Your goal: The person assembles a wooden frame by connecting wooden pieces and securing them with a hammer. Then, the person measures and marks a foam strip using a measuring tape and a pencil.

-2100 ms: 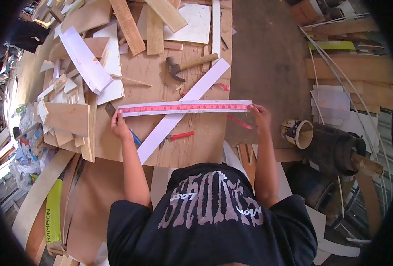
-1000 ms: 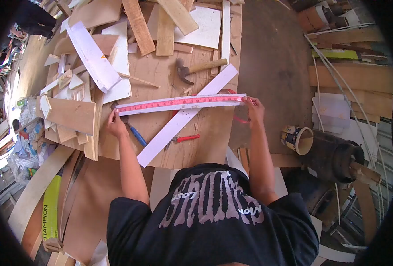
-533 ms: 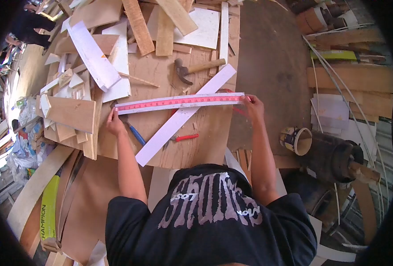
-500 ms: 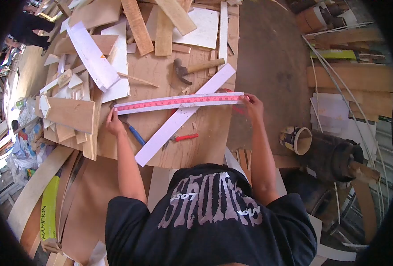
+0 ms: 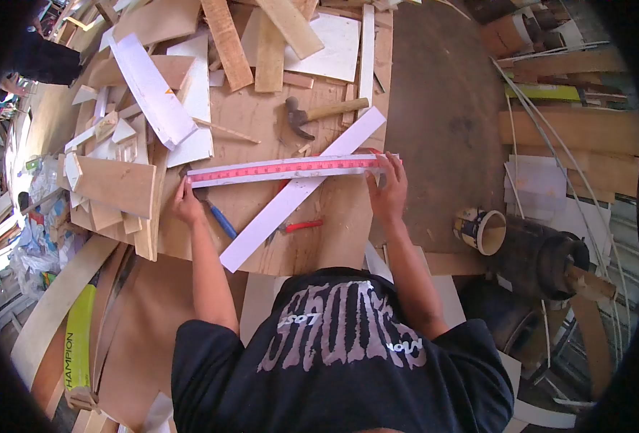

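Observation:
A narrow white strip [image 5: 299, 175] lies across the workbench with a pink measuring tape [image 5: 262, 169] stretched along it. Its left end is pinched with the tape end in my left hand [image 5: 187, 202]. Close to the other end, my right hand [image 5: 389, 191] grips the strip and tape, thumb at the near edge and fingers over the top. Beneath them a wider white board [image 5: 262, 227] crosses diagonally. A claw hammer [image 5: 327, 110] rests beyond the strip. On the near side are a blue-handled tool [image 5: 222, 219] and a red-handled tool [image 5: 303, 226], both partly hidden.
Wood offcuts [image 5: 110, 184] pile up on the left of the workbench [image 5: 334, 249], with more planks [image 5: 269, 58] at the back. Right of the bench are a bucket [image 5: 489, 231] and a dark cylinder [image 5: 536, 256] on the floor. Another person [image 5: 45, 58] stands at far left.
My right hand has shifted left from the strip's right end, which now sticks out past the fingers. My left hand stays at its end. The other person at far left has moved slightly.

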Demonstrator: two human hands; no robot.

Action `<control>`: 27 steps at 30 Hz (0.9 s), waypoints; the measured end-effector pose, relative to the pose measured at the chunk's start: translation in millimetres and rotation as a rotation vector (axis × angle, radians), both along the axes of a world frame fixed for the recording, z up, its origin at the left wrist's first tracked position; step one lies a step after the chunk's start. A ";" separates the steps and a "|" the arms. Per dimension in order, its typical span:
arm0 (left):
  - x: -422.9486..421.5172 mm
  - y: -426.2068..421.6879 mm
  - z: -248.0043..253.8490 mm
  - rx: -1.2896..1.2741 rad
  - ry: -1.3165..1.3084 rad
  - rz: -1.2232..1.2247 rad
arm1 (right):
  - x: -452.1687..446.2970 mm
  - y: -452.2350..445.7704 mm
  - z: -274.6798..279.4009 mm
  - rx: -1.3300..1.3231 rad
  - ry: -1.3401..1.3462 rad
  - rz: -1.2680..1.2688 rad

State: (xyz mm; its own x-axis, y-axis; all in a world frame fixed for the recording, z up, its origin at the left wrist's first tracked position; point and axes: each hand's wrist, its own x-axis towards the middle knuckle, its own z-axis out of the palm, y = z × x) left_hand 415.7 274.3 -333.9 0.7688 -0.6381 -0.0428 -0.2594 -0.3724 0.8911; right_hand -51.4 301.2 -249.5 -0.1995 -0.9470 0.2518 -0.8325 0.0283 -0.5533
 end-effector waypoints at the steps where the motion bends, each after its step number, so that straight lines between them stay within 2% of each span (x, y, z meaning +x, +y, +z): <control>1: 0.5 0.4 1.5 -0.001 -0.001 0.005 | 4.2 0.7 0.7 0.003 0.007 0.021; 4: -1.5 -1.1 12.4 0.069 -0.066 -0.017 | 10.4 2.5 -4.1 0.087 0.162 0.044; 10: 1.0 -1.0 15.5 0.085 -0.106 -0.053 | 14.6 -1.3 -7.9 0.104 0.192 0.108; 16: 12.9 3.2 0.5 0.069 0.151 -0.068 | 16.3 0.4 -9.4 0.114 0.200 0.110; 19: 17.7 4.8 -3.0 0.116 0.028 -0.041 | 18.3 2.3 -3.7 0.126 0.197 0.107; 20: 12.3 11.1 -3.8 0.046 -0.021 -0.049 | 19.0 3.4 -1.4 0.125 0.192 0.111; 23: -20.0 36.4 28.6 0.000 -0.147 -0.028 | 21.6 7.6 4.1 0.068 0.172 0.125; 25: -47.3 64.6 41.1 -0.124 -0.073 -0.066 | 23.5 13.6 4.2 -0.004 0.155 0.135; 27: -77.2 94.5 74.4 -0.030 -0.126 -0.164 | 31.0 22.9 11.5 -0.031 0.107 0.182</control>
State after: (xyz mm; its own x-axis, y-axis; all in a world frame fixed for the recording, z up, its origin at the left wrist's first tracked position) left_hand 338.6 368.8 -259.5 0.6524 -0.7548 0.0679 -0.4244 -0.2897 0.8579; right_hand -20.5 324.1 -238.0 0.0033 -0.9565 0.2916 -0.8764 -0.1432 -0.4598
